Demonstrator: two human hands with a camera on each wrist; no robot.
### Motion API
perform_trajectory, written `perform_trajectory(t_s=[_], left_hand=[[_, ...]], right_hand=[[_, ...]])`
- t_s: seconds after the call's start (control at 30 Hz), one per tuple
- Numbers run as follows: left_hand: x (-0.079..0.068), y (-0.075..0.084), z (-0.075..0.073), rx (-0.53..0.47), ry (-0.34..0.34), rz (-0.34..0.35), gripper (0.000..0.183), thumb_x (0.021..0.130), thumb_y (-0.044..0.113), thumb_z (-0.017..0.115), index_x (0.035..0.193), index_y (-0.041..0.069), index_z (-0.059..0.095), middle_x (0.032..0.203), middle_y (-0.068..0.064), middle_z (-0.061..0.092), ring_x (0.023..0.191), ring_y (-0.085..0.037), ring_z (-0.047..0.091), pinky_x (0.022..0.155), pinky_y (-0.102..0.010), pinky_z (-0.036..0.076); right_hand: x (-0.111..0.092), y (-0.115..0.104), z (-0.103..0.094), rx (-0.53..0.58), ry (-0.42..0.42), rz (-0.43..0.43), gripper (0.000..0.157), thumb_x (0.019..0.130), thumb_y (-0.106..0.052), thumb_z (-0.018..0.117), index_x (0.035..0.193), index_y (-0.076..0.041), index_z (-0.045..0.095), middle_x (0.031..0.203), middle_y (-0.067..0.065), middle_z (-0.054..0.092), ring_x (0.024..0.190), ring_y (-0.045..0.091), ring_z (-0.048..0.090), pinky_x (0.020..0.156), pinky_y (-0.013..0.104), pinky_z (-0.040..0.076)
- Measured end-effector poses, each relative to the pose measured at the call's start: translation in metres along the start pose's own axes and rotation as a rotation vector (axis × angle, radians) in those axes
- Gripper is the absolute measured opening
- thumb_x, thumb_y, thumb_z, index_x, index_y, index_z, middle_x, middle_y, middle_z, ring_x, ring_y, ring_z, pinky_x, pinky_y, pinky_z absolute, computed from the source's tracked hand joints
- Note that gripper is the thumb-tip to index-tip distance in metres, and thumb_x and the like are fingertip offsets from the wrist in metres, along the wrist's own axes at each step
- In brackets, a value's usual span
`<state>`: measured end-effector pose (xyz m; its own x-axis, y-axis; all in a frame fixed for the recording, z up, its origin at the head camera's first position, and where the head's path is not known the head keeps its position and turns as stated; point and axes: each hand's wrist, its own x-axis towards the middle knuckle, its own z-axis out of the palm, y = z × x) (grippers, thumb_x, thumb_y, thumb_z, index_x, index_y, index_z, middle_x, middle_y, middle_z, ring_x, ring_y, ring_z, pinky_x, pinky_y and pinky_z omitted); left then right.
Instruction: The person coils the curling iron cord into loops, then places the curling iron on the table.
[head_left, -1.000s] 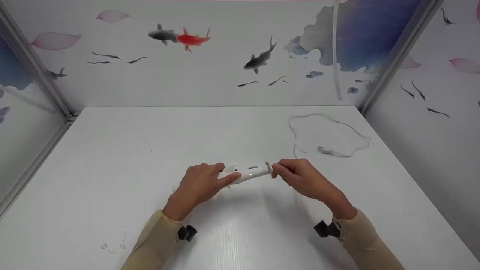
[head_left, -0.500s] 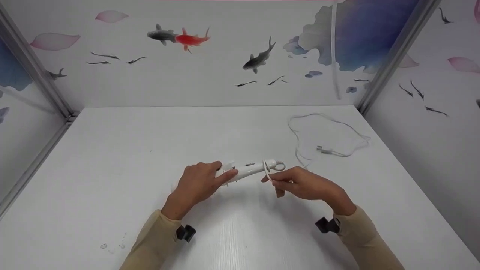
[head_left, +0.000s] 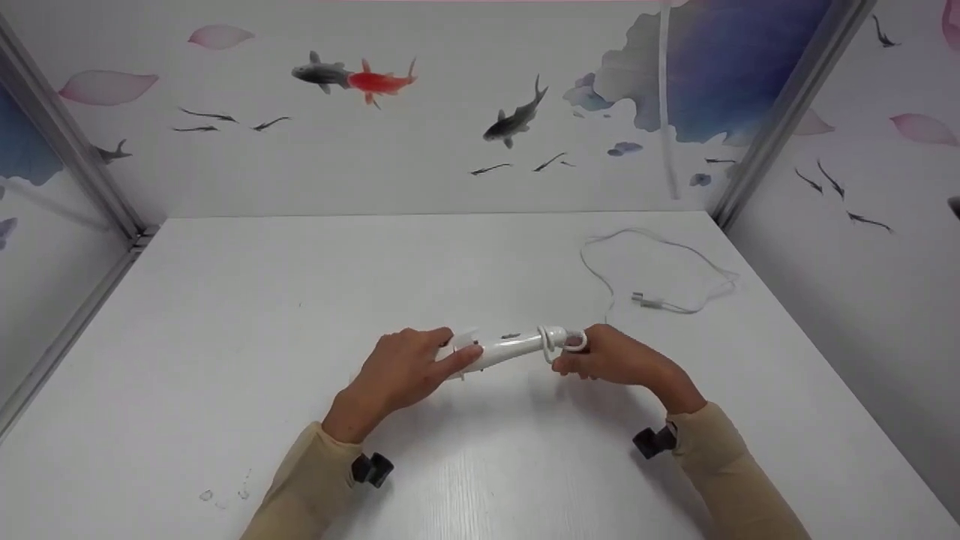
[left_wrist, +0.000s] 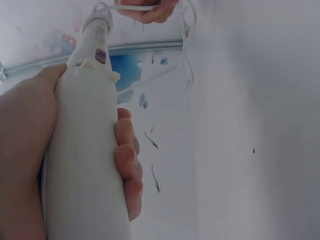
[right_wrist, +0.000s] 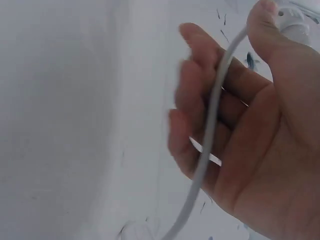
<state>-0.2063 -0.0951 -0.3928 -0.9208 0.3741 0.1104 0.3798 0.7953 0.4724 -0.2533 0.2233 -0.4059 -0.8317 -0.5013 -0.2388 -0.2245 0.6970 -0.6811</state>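
Observation:
A white, wand-shaped appliance (head_left: 506,349) resembling a curling iron lies across the middle of the head view, tilted up to the right. My left hand (head_left: 405,373) grips its thick end, thumb along the near side. In the left wrist view, the smooth body (left_wrist: 87,155) fills my palm, with a purple switch (left_wrist: 100,55) farther up. White cord (head_left: 547,343) loops round the thin end. Beside that end, my right hand (head_left: 624,357) holds the cord with bent fingers. In the right wrist view, the cord (right_wrist: 212,110) runs across the palm past blurred, curled fingers.
The rest of the cord (head_left: 607,289) trails in a wide loop over the white table (head_left: 225,337), ending at a plug (head_left: 649,302) at right. Printed wall panels (head_left: 420,165) enclose the back and sides.
My right hand moved from the thin end to below it, then right and slightly up. Cord loops now show round that end. My left hand keeps its grip.

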Motion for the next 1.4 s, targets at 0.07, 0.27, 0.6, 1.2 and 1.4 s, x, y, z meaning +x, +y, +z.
perform_trajectory(t_s=[0.07,0.27,0.6,1.2,1.4], left_hand=[[0.001,-0.001,0.002,-0.011,-0.015,0.021,0.049,0.097,0.061,0.05,0.088,0.014,0.061,0.064,0.005,0.049,0.058,-0.013,0.043,0.057,-0.027,0.034],[-0.001,-0.002,0.005,0.002,-0.073,0.068,0.049,0.096,0.062,0.052,0.084,0.015,0.06,0.061,0.006,0.047,0.055,-0.012,0.04,0.055,-0.027,0.033],[0.0,0.0,0.011,0.047,-0.125,0.132,0.049,0.095,0.062,0.053,0.084,0.015,0.061,0.062,0.007,0.047,0.055,-0.01,0.042,0.055,-0.026,0.035],[0.003,0.006,0.018,0.116,-0.038,-0.037,0.057,0.093,0.069,0.051,0.095,0.014,0.066,0.062,0.003,0.049,0.055,-0.014,0.042,0.054,-0.028,0.032],[0.002,0.003,0.013,0.121,0.053,-0.069,0.061,0.095,0.065,0.051,0.11,0.008,0.069,0.068,0.0,0.058,0.057,-0.015,0.047,0.054,-0.028,0.035]], right_hand=[[0.001,0.002,0.0,0.011,0.071,0.0,0.02,0.09,-0.033,0.075,0.093,-0.013,0.074,0.075,-0.005,0.06,0.068,0.012,0.044,0.061,0.027,0.037],[0.004,0.0,0.003,-0.047,0.159,-0.125,0.01,0.091,-0.002,0.068,0.087,-0.011,0.072,0.085,0.001,0.068,0.075,0.014,0.049,0.069,0.029,0.045],[0.006,-0.002,0.008,0.03,0.353,-0.037,0.015,0.081,-0.028,0.083,0.082,-0.016,0.073,0.08,0.0,0.072,0.074,0.01,0.06,0.067,0.026,0.048],[-0.018,-0.045,0.01,-0.05,0.498,-0.341,0.021,0.097,-0.026,0.066,0.094,-0.009,0.078,0.076,0.0,0.065,0.066,0.007,0.05,0.062,0.022,0.044],[-0.022,-0.052,0.012,-0.042,0.476,-0.385,0.02,0.1,-0.024,0.062,0.093,-0.012,0.075,0.071,-0.005,0.056,0.062,0.004,0.046,0.057,0.022,0.041]])
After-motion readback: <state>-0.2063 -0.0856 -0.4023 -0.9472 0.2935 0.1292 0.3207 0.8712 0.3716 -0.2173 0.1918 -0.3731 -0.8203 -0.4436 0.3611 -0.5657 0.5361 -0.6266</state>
